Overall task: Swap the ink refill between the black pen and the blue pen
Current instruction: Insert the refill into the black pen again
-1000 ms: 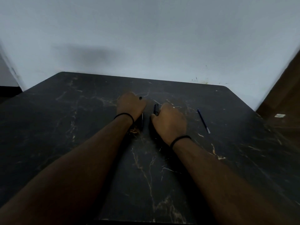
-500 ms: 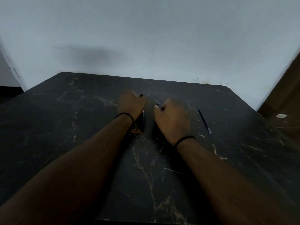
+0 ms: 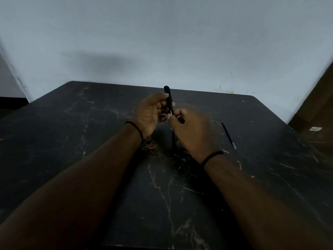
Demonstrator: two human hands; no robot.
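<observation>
The black pen (image 3: pixel 168 100) is held up above the worktop (image 3: pixel 90 141), near upright, between both hands. A loose blue refill (image 3: pixel 228 135) lies flat on the worktop, well apart to the right. I see a thin dark rod (image 3: pixel 173 139) below the hands; I cannot tell if it is the other pen or a part.

Risks, as I judge them: the pen's small parts (spring, tip) could drop and vanish against the dark marbled surface if the barrel comes apart suddenly; the refill could roll.

Left hand (image 3: pixel 150 114): curled, fingers pinching the pen's upper barrel. Right hand (image 3: pixel 189 129): closed, fingertips pinching the pen's lower end (blurred, so the exact hold is unclear).
</observation>
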